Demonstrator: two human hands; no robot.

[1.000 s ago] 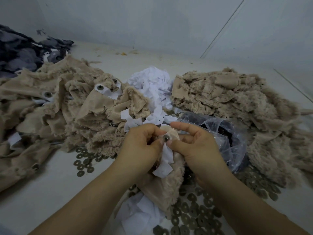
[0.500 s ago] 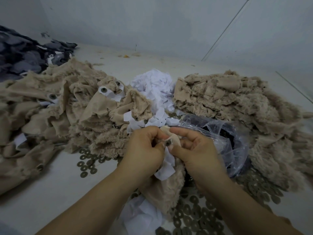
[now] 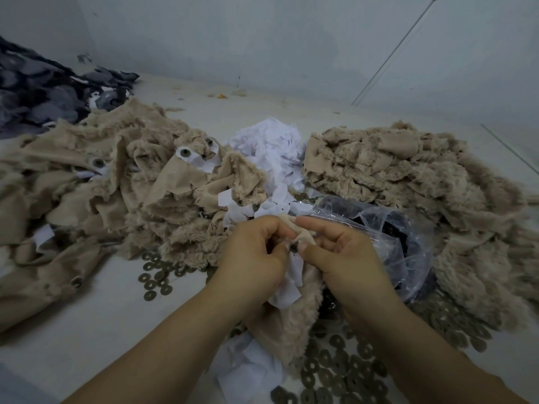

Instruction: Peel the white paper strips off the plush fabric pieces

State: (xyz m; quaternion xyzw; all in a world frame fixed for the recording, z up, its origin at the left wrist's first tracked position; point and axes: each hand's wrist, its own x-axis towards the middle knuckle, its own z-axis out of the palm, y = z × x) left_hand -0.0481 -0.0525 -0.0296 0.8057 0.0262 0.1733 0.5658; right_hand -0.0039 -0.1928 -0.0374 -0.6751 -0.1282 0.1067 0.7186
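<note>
Head view, left to right: a beige fabric heap (image 3: 87, 185) fills mid-left; at lower centre the left hand (image 3: 253, 258) and right hand (image 3: 347, 258) both pinch a plush piece (image 3: 294, 322) with its paper strip (image 3: 288, 287); another fabric pile (image 3: 423, 182) lies right.

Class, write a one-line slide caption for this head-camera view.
Both hands, left hand and right hand, pinch a beige plush piece with a white paper strip hanging between fabric piles.
</note>
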